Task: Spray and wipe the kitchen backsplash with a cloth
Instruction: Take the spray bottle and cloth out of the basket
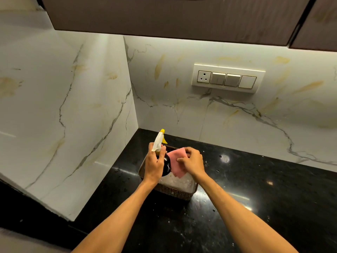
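Down over the dark woven basket (175, 192), both hands are busy: the left hand (154, 166) is wrapped around the neck of a black spray bottle (166, 166) with a white and yellow trigger head, held upright, and the right hand (191, 162) pinches a folded pink cloth (176, 162) just beside it. That basket sits on the glossy black speckled stone desk (255, 189), near the corner of the white, grey-veined marble backsplash (173, 84). A cream switch panel (228, 78) is mounted on the wall above.
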